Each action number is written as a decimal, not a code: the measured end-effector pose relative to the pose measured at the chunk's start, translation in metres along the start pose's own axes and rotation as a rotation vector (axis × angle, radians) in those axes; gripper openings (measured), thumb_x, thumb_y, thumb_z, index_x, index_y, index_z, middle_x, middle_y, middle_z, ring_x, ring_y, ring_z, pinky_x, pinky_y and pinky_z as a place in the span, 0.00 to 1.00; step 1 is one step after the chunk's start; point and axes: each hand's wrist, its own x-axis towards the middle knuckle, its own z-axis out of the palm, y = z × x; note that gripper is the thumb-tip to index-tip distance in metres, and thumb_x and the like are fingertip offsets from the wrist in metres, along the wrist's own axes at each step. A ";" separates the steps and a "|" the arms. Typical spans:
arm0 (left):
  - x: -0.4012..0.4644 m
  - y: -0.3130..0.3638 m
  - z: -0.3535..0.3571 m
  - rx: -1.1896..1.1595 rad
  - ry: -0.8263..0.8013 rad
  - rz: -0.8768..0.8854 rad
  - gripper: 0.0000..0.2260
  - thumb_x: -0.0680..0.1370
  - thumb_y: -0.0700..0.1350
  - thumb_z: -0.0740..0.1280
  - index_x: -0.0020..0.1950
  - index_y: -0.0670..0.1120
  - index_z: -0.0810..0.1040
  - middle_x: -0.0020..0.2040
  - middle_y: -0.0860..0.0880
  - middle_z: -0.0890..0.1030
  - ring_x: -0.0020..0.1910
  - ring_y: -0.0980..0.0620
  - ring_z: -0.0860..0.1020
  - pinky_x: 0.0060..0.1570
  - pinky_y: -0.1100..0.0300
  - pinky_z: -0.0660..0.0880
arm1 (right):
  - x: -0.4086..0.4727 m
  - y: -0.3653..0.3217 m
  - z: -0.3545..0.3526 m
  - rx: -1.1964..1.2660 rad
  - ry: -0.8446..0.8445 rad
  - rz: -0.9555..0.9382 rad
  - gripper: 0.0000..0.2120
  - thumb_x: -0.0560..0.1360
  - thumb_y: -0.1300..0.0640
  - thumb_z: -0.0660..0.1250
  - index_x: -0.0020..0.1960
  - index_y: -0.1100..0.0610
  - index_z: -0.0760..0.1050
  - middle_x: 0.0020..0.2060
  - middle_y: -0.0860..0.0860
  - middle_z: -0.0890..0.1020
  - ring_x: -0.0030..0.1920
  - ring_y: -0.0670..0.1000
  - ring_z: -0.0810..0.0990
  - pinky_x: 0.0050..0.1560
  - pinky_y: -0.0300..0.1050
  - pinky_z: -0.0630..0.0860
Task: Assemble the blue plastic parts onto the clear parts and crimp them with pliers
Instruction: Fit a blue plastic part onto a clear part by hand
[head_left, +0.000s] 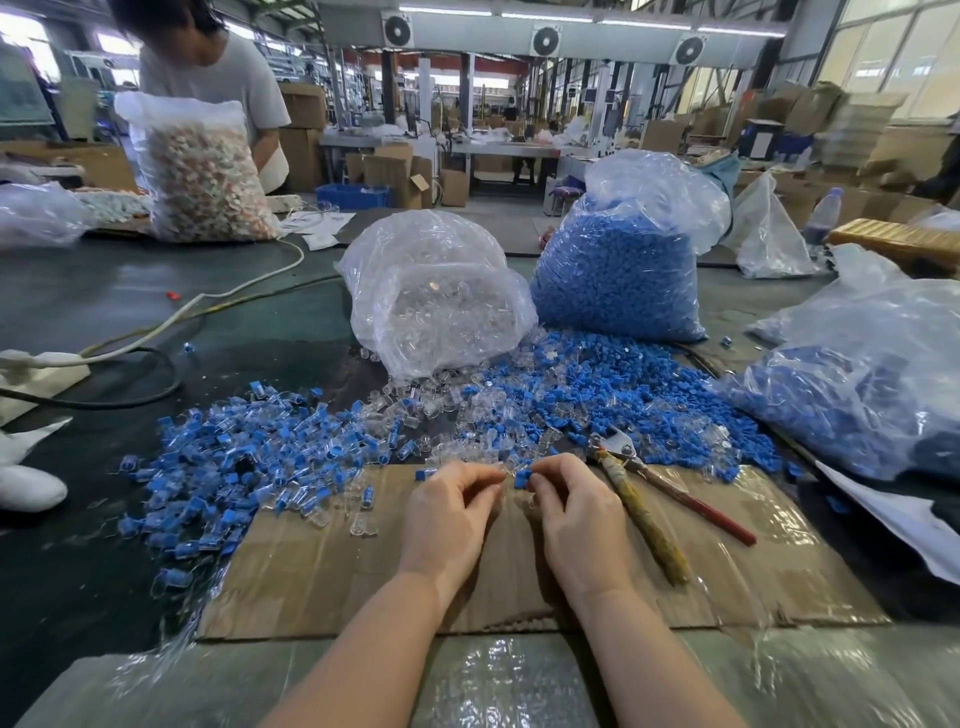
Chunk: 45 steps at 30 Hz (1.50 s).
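Hands meeting over the cardboard, pliers just off to our right

We hold both hands close together above the cardboard sheet (322, 582): our right hand (576, 525) pinches a blue part (522, 479) at its fingertips, and our left hand (447, 519) has its fingers curled round what looks like a clear part, though glare makes that hard to confirm. The two pieces sit nearly tip to tip, so we judge the joining step is in hand. The pliers (644, 499) lie on the surface just beside our right hand, head away from us among the loose parts, handles slanting back toward us and to the right. That hand is plainly nearer, and a reach for the handles would go sideways along their long axis. Loose blue parts (623, 384) and the clear-part bag (431, 301) lie ahead.
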 end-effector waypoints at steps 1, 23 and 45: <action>0.000 0.000 0.000 0.013 0.001 0.001 0.06 0.74 0.40 0.70 0.47 0.49 0.83 0.42 0.58 0.81 0.43 0.65 0.77 0.44 0.79 0.69 | 0.000 0.000 0.000 0.004 0.000 0.000 0.03 0.76 0.60 0.66 0.45 0.54 0.77 0.37 0.44 0.79 0.42 0.49 0.77 0.43 0.41 0.70; -0.001 0.000 0.001 0.080 0.036 -0.035 0.08 0.73 0.38 0.70 0.46 0.51 0.81 0.39 0.57 0.80 0.40 0.61 0.77 0.44 0.72 0.73 | 0.000 -0.002 -0.002 0.017 -0.043 -0.017 0.03 0.76 0.57 0.66 0.44 0.52 0.75 0.40 0.47 0.80 0.45 0.49 0.77 0.48 0.44 0.73; 0.000 0.003 -0.003 -0.268 0.014 -0.163 0.08 0.75 0.34 0.66 0.46 0.47 0.76 0.40 0.45 0.81 0.37 0.53 0.82 0.41 0.59 0.80 | -0.002 -0.005 -0.001 -0.100 -0.094 -0.148 0.04 0.76 0.57 0.66 0.43 0.56 0.76 0.38 0.47 0.79 0.42 0.49 0.75 0.43 0.39 0.66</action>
